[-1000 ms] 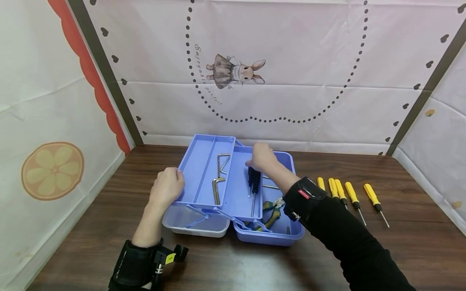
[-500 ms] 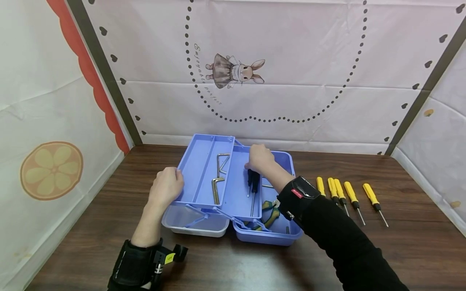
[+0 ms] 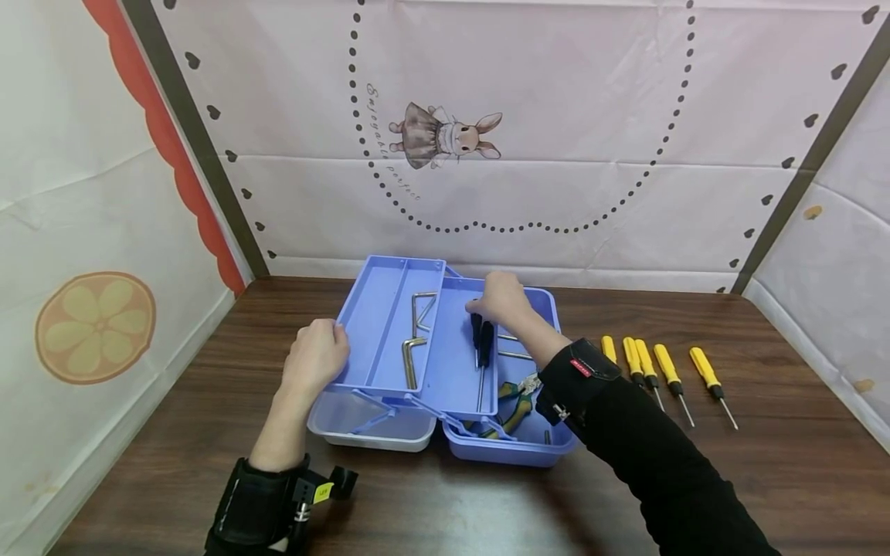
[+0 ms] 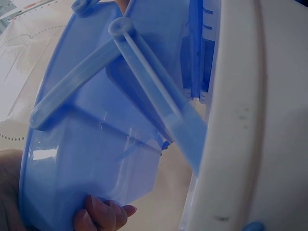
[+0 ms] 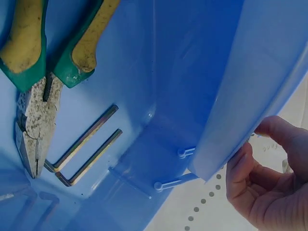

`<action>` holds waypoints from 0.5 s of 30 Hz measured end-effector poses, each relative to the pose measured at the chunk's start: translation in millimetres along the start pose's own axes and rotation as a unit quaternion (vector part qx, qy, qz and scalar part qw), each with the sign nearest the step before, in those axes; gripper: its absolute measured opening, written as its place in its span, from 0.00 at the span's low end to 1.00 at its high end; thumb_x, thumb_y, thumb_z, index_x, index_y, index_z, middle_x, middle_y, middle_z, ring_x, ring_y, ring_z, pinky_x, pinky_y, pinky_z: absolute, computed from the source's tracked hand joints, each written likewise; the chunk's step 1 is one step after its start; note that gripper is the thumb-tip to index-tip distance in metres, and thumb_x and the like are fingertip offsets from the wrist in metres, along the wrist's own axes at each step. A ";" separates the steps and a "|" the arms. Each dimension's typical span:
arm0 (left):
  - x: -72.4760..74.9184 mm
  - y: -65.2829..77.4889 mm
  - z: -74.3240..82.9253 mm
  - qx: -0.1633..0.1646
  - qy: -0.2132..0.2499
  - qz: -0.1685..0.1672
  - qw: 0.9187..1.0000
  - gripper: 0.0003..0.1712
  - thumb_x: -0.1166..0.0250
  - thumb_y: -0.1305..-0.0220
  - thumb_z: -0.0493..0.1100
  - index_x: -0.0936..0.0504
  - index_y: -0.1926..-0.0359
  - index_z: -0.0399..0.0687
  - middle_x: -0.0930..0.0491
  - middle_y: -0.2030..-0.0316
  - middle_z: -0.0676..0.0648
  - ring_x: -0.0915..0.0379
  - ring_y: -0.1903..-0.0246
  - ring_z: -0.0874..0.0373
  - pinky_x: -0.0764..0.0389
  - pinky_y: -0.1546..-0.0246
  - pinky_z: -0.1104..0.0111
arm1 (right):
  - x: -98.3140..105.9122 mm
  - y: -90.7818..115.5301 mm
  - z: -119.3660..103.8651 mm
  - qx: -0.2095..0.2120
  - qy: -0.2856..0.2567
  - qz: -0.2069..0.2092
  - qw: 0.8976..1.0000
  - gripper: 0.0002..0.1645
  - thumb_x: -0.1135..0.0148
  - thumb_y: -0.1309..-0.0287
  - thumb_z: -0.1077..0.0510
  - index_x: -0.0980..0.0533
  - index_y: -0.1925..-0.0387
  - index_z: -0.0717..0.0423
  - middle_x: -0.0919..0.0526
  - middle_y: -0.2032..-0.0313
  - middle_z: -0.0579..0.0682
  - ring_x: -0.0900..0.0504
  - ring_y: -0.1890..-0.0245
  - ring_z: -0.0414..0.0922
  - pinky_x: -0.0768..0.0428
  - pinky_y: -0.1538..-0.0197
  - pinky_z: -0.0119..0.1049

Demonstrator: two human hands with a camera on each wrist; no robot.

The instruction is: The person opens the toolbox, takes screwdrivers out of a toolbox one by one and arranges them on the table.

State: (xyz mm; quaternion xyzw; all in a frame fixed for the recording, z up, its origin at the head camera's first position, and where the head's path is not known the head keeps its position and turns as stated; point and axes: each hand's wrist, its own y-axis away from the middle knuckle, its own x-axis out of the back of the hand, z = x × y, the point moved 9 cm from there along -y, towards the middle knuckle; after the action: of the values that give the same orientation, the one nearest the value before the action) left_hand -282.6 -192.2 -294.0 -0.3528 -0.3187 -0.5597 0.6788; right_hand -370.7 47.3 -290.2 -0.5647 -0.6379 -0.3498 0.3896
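My left hand [image 3: 316,355] grips the left edge of the upper blue tray [image 3: 368,328], its fingertips curled under the tray in the left wrist view. L-shaped hex keys [image 3: 408,363] lie in that tray. My right hand [image 3: 506,300] bends over the far end of the middle tray [image 3: 445,371], pinching the handle end of a black-handled screwdriver [image 3: 476,328]. A second black-handled screwdriver [image 3: 487,344] lies beside it. In the right wrist view, my curled fingers [image 5: 238,166] are at the tray's rim, which partly hides what they hold. Both trays belong to the opened blue toolbox [image 3: 511,454].
Pliers with green and yellow handles [image 5: 33,120] and more hex keys [image 5: 91,137] lie in the toolbox bottom. Its translucent lid [image 3: 375,442] rests on the table at left. Several yellow-handled screwdrivers [image 3: 705,368] lie to the right. A patterned white cloth [image 3: 556,100] stands behind.
My right hand has shifted slightly right and up since half a second ago, and more of the left black screwdriver handle shows. My left hand stays on the tray.
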 end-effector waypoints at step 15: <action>-1.2 -1.3 -1.1 0.004 -0.003 0.001 1.000 0.19 0.59 0.38 0.39 0.30 0.81 0.36 0.30 0.82 0.39 0.33 0.81 0.50 0.33 0.86 0.62 | 42.5 0.6 -5.9 0.021 -0.160 0.046 0.986 0.15 0.41 0.49 0.57 0.25 0.85 0.62 0.20 0.80 0.58 0.18 0.78 0.47 0.25 0.77 0.30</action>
State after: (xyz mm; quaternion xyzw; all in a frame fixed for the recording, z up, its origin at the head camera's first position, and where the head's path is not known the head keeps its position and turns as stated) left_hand -284.0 -192.7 -295.4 -0.3520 -0.3225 -0.5565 0.6800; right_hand -372.0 61.2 -249.6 -0.6341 -0.6726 -0.2229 0.3097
